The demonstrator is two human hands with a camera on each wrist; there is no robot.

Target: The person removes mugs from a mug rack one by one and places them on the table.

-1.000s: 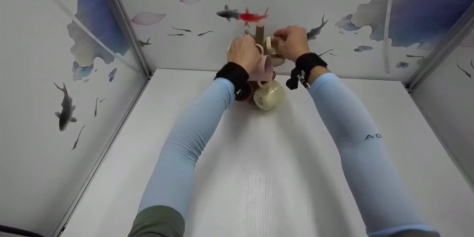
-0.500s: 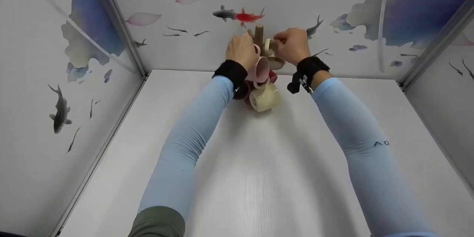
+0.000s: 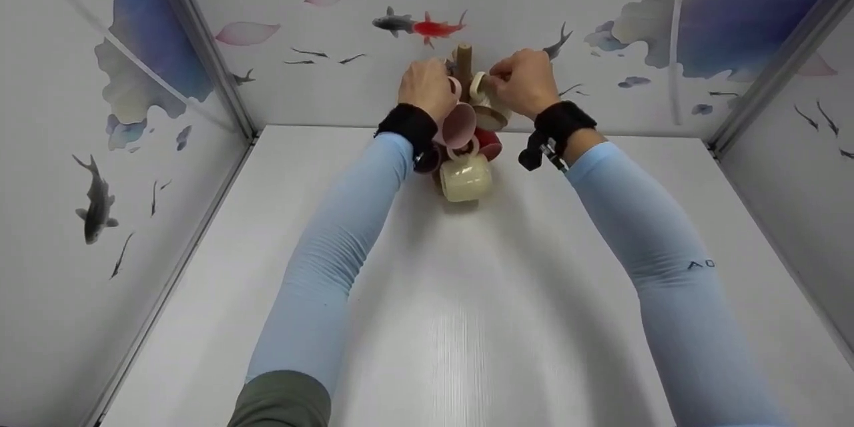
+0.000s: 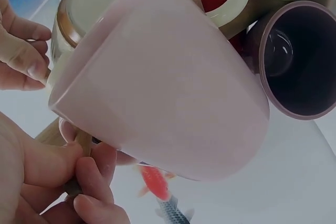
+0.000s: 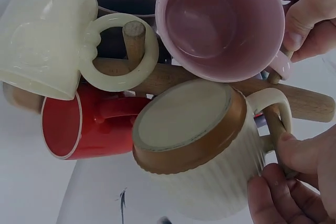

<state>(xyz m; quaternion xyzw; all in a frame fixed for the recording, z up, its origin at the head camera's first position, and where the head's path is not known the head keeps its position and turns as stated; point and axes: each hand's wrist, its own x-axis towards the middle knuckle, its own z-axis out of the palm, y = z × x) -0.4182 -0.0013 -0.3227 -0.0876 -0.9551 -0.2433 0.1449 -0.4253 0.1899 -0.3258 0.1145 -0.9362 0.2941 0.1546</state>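
Pink mug [image 3: 459, 124] hangs by its handle from your left hand [image 3: 423, 87], mouth tilted down toward you, just beside the wooden rack [image 3: 463, 61]. Your right hand [image 3: 524, 82] pinches the ribbed cream mug [image 5: 210, 150] by its handle against a peg, base facing you.

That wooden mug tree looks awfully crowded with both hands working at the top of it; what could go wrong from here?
Two risks, I think. The pink mug and the ribbed cream mug hang almost against each other, so moving either could knock them together and chip one. The wooden mug tree also carries a red mug, a dark mug and a pale cream mug; a tug from the left hand or right hand might tip it.
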